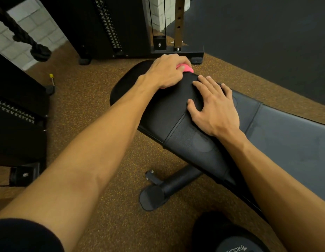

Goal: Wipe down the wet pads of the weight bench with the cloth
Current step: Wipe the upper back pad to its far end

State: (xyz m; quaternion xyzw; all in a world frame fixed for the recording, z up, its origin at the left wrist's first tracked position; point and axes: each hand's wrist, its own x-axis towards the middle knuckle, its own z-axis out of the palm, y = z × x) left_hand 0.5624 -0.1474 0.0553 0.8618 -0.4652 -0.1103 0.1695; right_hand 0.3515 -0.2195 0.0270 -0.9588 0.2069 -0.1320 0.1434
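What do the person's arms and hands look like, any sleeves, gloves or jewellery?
The left hand and right hand are bare: no gloves, rings or watch show. The left forearm and right forearm are bare too. A dark sleeve covers the left upper arm; no sleeve shows on the right arm.

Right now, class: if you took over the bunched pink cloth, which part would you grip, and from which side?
Probably the fold of the bunched pink cloth that bulges past the left hand, reached from the far side of the black padded bench. That hand grips and covers the rest.
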